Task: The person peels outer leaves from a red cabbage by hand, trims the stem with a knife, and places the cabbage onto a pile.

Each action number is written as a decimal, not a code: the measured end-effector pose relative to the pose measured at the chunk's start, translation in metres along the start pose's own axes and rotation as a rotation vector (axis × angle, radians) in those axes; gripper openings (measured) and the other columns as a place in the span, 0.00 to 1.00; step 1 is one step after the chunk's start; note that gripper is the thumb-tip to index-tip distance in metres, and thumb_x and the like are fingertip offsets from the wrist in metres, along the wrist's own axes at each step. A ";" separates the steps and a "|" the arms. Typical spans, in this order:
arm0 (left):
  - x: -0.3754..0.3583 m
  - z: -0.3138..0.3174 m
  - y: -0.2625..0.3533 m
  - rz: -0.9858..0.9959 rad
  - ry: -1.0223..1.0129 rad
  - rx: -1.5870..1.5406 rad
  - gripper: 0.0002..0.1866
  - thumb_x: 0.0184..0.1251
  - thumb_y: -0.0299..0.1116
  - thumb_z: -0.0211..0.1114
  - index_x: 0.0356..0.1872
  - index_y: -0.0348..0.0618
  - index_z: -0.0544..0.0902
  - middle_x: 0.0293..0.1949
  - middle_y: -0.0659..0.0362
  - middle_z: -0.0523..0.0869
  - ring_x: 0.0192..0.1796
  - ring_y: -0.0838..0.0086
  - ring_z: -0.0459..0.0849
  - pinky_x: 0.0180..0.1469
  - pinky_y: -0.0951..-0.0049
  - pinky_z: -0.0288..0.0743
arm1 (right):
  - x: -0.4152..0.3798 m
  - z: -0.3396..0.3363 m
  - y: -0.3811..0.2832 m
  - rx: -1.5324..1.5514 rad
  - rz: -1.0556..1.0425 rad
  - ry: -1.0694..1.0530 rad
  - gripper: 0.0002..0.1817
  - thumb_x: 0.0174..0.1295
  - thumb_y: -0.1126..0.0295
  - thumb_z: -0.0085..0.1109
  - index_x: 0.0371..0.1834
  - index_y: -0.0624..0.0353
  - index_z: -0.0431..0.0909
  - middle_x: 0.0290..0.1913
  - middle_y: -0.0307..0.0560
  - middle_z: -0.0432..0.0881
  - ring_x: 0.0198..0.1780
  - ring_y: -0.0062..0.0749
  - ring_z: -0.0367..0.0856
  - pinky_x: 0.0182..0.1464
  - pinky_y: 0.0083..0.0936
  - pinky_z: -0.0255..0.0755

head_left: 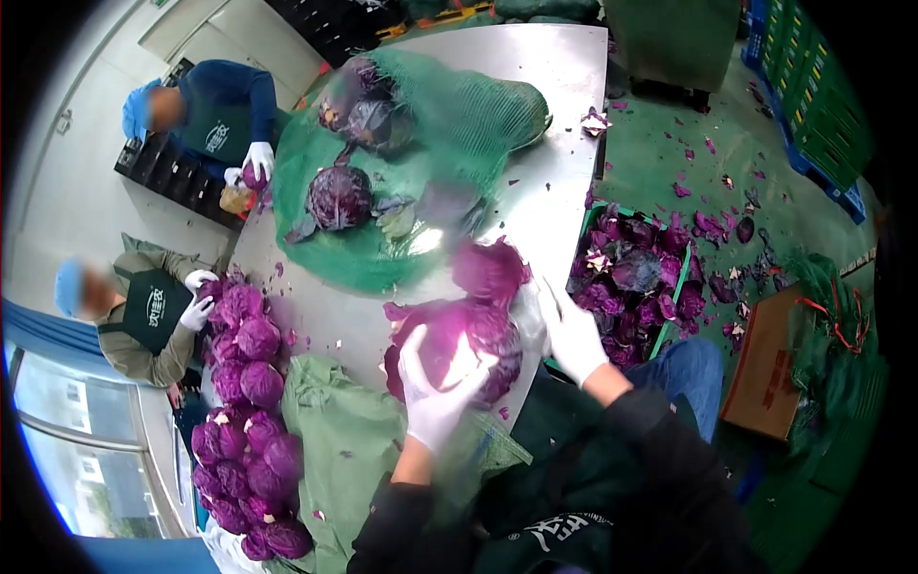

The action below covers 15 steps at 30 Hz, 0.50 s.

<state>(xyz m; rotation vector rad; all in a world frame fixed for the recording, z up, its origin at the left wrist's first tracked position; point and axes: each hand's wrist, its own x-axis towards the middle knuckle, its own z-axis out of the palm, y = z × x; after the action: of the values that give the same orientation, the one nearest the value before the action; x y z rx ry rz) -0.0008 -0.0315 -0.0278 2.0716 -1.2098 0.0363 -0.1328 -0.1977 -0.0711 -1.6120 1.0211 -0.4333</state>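
My left hand (pixel 438 390), in a white glove, is closed round a purple cabbage (pixel 488 335) from its near left side, with bright white leaf bases beside the fingers. To the right of that cabbage, my right hand (pixel 571 330), also gloved, has its fingers stretched out and holds nothing. Loose purple leaves (pixel 490 270) lie just beyond the cabbage. Farther back, a green net bag (pixel 382 263) is spread on the metal table (pixel 564 72), with a dark cabbage (pixel 339 198) and others in it.
Rows of peeled cabbages (pixel 258 339) line the left side by a green sack (pixel 344 440). A crate of leaves (pixel 636 268) stands right, near a cardboard box (pixel 765 364). Two co-workers (pixel 225 105) handle cabbages at left. Leaves litter the floor.
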 end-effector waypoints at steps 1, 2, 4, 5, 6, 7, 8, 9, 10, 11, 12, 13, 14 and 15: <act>-0.001 0.005 -0.004 -0.113 0.011 -0.102 0.46 0.48 0.39 0.82 0.65 0.30 0.65 0.59 0.46 0.70 0.63 0.55 0.70 0.66 0.62 0.65 | -0.020 0.007 -0.006 0.155 -0.015 -0.013 0.24 0.73 0.55 0.47 0.69 0.51 0.70 0.35 0.59 0.85 0.22 0.51 0.82 0.34 0.37 0.78; 0.003 0.009 -0.001 -0.214 0.018 -0.199 0.44 0.50 0.38 0.80 0.65 0.30 0.65 0.59 0.47 0.70 0.63 0.58 0.70 0.66 0.62 0.66 | -0.035 0.012 -0.013 0.223 0.046 -0.096 0.24 0.74 0.57 0.47 0.70 0.50 0.69 0.44 0.57 0.85 0.34 0.49 0.86 0.44 0.36 0.79; 0.015 0.011 0.014 -0.413 0.044 -0.382 0.40 0.55 0.35 0.77 0.65 0.32 0.64 0.61 0.49 0.70 0.63 0.64 0.71 0.66 0.64 0.67 | -0.029 0.039 -0.001 -0.076 -0.387 0.226 0.23 0.74 0.57 0.46 0.68 0.53 0.70 0.55 0.60 0.81 0.52 0.52 0.83 0.57 0.38 0.75; 0.020 0.011 0.022 -0.511 0.049 -0.464 0.38 0.58 0.33 0.75 0.66 0.33 0.64 0.61 0.51 0.71 0.63 0.67 0.71 0.66 0.65 0.67 | -0.021 0.034 -0.002 0.028 -0.193 0.107 0.23 0.74 0.56 0.46 0.66 0.56 0.72 0.61 0.61 0.76 0.64 0.52 0.74 0.65 0.38 0.68; 0.016 0.023 0.009 -0.274 0.078 -0.237 0.43 0.54 0.36 0.78 0.67 0.34 0.63 0.63 0.48 0.69 0.65 0.63 0.69 0.68 0.62 0.65 | -0.010 0.030 -0.006 0.046 -0.219 0.126 0.24 0.73 0.55 0.47 0.64 0.57 0.74 0.62 0.61 0.76 0.62 0.55 0.75 0.64 0.39 0.69; 0.017 0.024 0.013 -0.194 0.067 -0.149 0.46 0.51 0.39 0.80 0.68 0.34 0.61 0.64 0.47 0.66 0.66 0.61 0.67 0.69 0.61 0.62 | -0.001 0.021 -0.013 0.002 -0.224 0.102 0.24 0.72 0.55 0.48 0.64 0.57 0.74 0.62 0.61 0.75 0.62 0.55 0.75 0.64 0.39 0.69; 0.019 0.027 0.018 -0.114 0.057 -0.065 0.50 0.48 0.41 0.81 0.68 0.34 0.60 0.65 0.46 0.64 0.68 0.59 0.65 0.70 0.59 0.60 | 0.007 0.010 -0.020 -0.046 -0.228 0.080 0.24 0.72 0.54 0.48 0.63 0.57 0.74 0.63 0.60 0.75 0.62 0.55 0.75 0.64 0.39 0.69; 0.022 0.033 0.021 -0.118 0.057 -0.051 0.59 0.42 0.47 0.83 0.72 0.36 0.55 0.66 0.43 0.61 0.69 0.52 0.61 0.71 0.55 0.56 | 0.014 0.004 -0.020 -0.076 -0.286 0.093 0.24 0.72 0.54 0.48 0.64 0.57 0.74 0.63 0.59 0.75 0.61 0.55 0.76 0.63 0.39 0.70; 0.025 0.036 0.025 -0.138 0.033 -0.001 0.61 0.41 0.49 0.83 0.73 0.36 0.53 0.66 0.42 0.60 0.69 0.50 0.61 0.71 0.53 0.56 | 0.018 -0.007 -0.027 -0.149 -0.270 0.026 0.24 0.72 0.55 0.48 0.64 0.57 0.73 0.63 0.58 0.75 0.61 0.54 0.76 0.63 0.39 0.70; 0.027 0.037 0.030 -0.161 0.013 0.049 0.63 0.40 0.50 0.83 0.74 0.37 0.51 0.66 0.41 0.60 0.68 0.49 0.61 0.71 0.52 0.56 | 0.024 -0.009 -0.015 -0.208 -0.348 0.029 0.24 0.72 0.56 0.48 0.65 0.56 0.73 0.64 0.58 0.75 0.61 0.54 0.76 0.62 0.39 0.71; 0.031 0.036 0.035 -0.185 -0.006 0.102 0.64 0.40 0.51 0.83 0.75 0.38 0.50 0.66 0.40 0.59 0.68 0.47 0.61 0.71 0.51 0.56 | 0.028 -0.013 -0.015 -0.264 -0.428 0.028 0.23 0.72 0.57 0.48 0.66 0.55 0.72 0.64 0.58 0.74 0.61 0.54 0.76 0.62 0.39 0.71; 0.032 0.036 0.034 -0.199 -0.026 0.085 0.67 0.37 0.53 0.83 0.76 0.42 0.48 0.66 0.37 0.58 0.68 0.44 0.60 0.72 0.49 0.54 | 0.024 -0.017 -0.014 -0.246 -0.406 0.065 0.23 0.72 0.57 0.48 0.66 0.53 0.72 0.63 0.58 0.75 0.60 0.54 0.76 0.61 0.38 0.71; 0.034 0.036 0.032 -0.209 -0.038 0.061 0.66 0.37 0.53 0.83 0.76 0.43 0.49 0.66 0.37 0.57 0.68 0.44 0.59 0.72 0.49 0.54 | 0.015 -0.021 -0.013 -0.226 -0.386 0.099 0.23 0.72 0.58 0.47 0.67 0.51 0.71 0.63 0.58 0.75 0.59 0.54 0.77 0.60 0.38 0.72; 0.034 0.035 0.030 -0.223 -0.052 0.042 0.66 0.38 0.52 0.83 0.76 0.44 0.49 0.66 0.37 0.57 0.68 0.45 0.59 0.72 0.49 0.54 | 0.000 -0.026 -0.025 -0.195 -0.329 0.096 0.22 0.72 0.59 0.47 0.67 0.48 0.72 0.60 0.58 0.77 0.55 0.54 0.80 0.57 0.38 0.75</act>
<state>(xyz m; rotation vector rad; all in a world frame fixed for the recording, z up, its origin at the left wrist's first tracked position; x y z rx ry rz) -0.0161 -0.0868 -0.0236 2.2448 -1.0090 -0.0971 -0.1426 -0.2133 -0.0403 -1.9610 0.8913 -0.6538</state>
